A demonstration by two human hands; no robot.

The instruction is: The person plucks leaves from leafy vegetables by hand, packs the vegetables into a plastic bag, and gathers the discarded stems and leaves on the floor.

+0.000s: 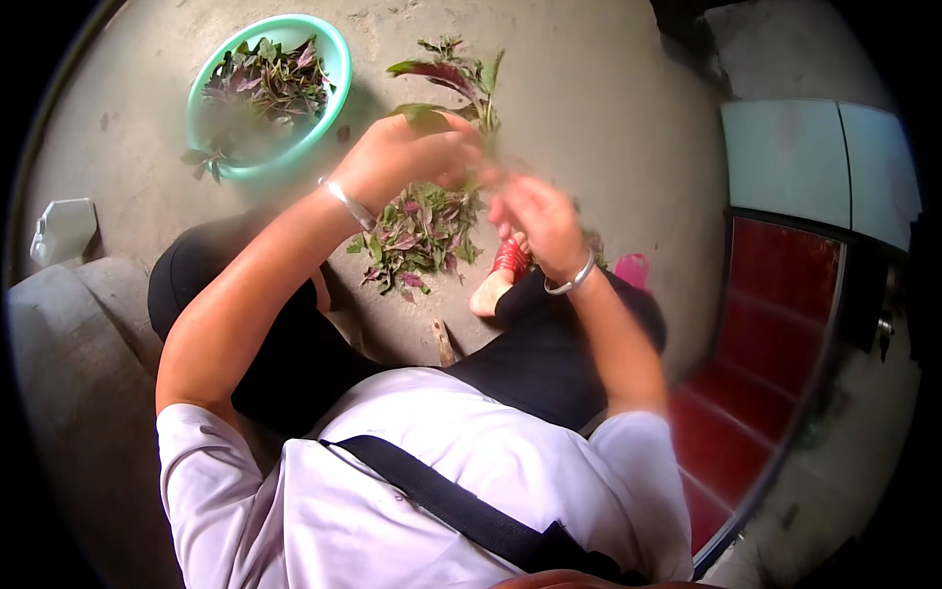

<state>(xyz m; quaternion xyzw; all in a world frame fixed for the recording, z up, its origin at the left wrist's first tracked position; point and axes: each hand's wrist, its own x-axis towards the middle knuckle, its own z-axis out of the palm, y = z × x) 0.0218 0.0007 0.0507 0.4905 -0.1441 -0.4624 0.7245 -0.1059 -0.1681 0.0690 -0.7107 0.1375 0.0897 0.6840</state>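
Observation:
Purple-green leafy stems [469,80] rise from my left hand [417,152], whose fingers are wrapped round them above the floor. My right hand [538,218] is just to the right, its curled fingers close to the lower end of the stems; blur hides what they hold, if anything. Below both hands, a loose pile of green and purple leaves [422,236] lies on the floor. At the upper left, a turquoise basin [340,74] holds many more such leaves [265,80].
A red-strapped sandal [511,257] is on a foot below my right hand. Bent legs in black trousers flank the leaf pile. A pink object [633,270] lies right of the knee. A whitish plastic container [64,232] is at far left, red tiles [780,304] at right.

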